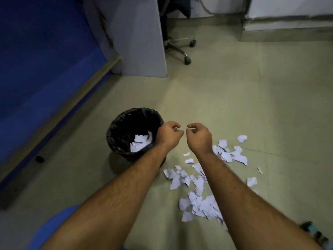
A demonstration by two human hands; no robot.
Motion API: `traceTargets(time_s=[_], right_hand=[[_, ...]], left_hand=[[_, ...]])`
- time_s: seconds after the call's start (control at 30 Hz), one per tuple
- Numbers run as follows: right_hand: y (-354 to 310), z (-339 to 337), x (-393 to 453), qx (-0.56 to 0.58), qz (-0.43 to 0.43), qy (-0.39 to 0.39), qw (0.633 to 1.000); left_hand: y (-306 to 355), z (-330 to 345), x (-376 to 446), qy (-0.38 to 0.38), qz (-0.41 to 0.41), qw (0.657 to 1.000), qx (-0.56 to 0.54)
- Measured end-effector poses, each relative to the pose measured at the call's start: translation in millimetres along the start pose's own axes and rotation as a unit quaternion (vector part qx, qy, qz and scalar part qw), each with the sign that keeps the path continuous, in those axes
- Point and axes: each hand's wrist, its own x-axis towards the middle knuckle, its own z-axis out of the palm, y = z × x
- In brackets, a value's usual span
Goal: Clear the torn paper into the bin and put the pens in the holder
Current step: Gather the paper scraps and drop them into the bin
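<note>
A round black bin [118, 131] lined with a black bag stands on the floor, with several torn white paper pieces [141, 142] inside. My left hand [168, 135] hovers at the bin's right rim, fingers curled, nothing visible in it. My right hand [199, 136] is just right of it, fingers curled too, a tiny white fleck at the fingertips. Torn paper scraps [200, 199] lie scattered on the floor to the right of the bin, under and beyond my right forearm. No pens or holder can be made out.
A blue partition [45, 69] with a wooden base runs along the left. A grey panel [140, 42] and an office chair base [180, 47] stand behind. A dark blurred object [313, 233] lies at the lower right edge. A small black item [39, 159] sits by the baseboard.
</note>
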Motion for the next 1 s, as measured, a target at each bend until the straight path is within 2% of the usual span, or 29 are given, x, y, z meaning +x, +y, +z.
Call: traceTargets(time_s=[0.23, 0.33, 0.4, 0.47, 0.57, 0.63, 0.73, 0.8, 0.9, 0.93, 1.0], right_hand=[[169, -28, -47, -0.119, 0.122, -0.024, 0.985], [216, -28, -66, -0.228, 0.139, -0.037, 0.963], [239, -25, -74, -0.351, 0.131, -0.026, 0.927], [254, -23, -82, -0.422, 0.165, -0.026, 0.891], [268, -18, -84, -0.377, 0.254, -0.045, 0.890], [268, -8, -80, -0.353, 0.237, -0.047, 0.904], [267, 5, -73, -0.301, 0.127, -0.026, 0.945], [266, 2, -71, -0.260, 0.096, -0.006, 0.961], [269, -12, -73, -0.354, 0.064, 0.052, 0.932], [269, -16, -75, -0.385, 0.068, 0.052, 0.919], [269, -18, -76, -0.400, 0.110, -0.003, 0.910]], left_hand=[[-73, 115, -55, -0.139, -0.014, 0.986, 0.091], [-111, 145, -77, -0.190, -0.006, 0.963, 0.190], [-134, 157, -82, -0.187, 0.004, 0.934, 0.305], [-151, 160, -81, -0.174, -0.007, 0.909, 0.379], [-169, 165, -75, -0.177, -0.067, 0.914, 0.358], [-171, 173, -74, -0.188, -0.071, 0.924, 0.325], [-166, 187, -78, -0.207, 0.014, 0.940, 0.271], [-162, 186, -80, -0.194, 0.050, 0.945, 0.260], [-159, 176, -77, -0.143, 0.085, 0.931, 0.325], [-160, 173, -76, -0.160, 0.087, 0.922, 0.341], [-161, 171, -73, -0.251, 0.072, 0.897, 0.356]])
